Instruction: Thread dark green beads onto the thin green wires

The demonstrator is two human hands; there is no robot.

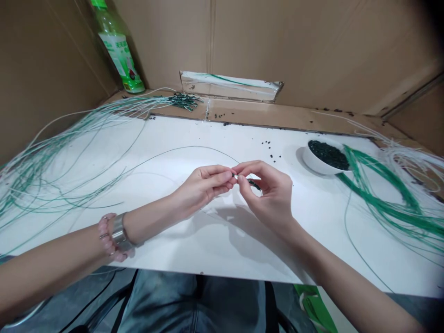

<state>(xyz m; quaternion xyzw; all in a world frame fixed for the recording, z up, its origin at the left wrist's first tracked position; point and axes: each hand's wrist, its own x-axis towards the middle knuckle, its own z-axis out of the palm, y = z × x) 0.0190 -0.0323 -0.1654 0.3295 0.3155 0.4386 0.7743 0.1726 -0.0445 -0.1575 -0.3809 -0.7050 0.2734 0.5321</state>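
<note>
My left hand (215, 185) comes in from the left with thumb and forefinger closed in a pinch, and a tiny dark bead (233, 175) shows at its fingertips. Close against it, my right hand (272, 189) pinches the same spot with thumb and forefinger. A short string of dark beads (255, 184) hangs in the hollow of my right hand. One thin green thread (194, 147) arcs over the table from the left and passes behind my right fingers. The fingers hide exactly how bead and thread meet.
A white bowl (308, 162) of dark beads stands right, beside a bundle of green cord (391, 178). Loose beads (270, 148) lie behind my hands. At left are many threads (69, 138) with beaded ends (185, 100). A green bottle (121, 58) stands against the cardboard wall (277, 41).
</note>
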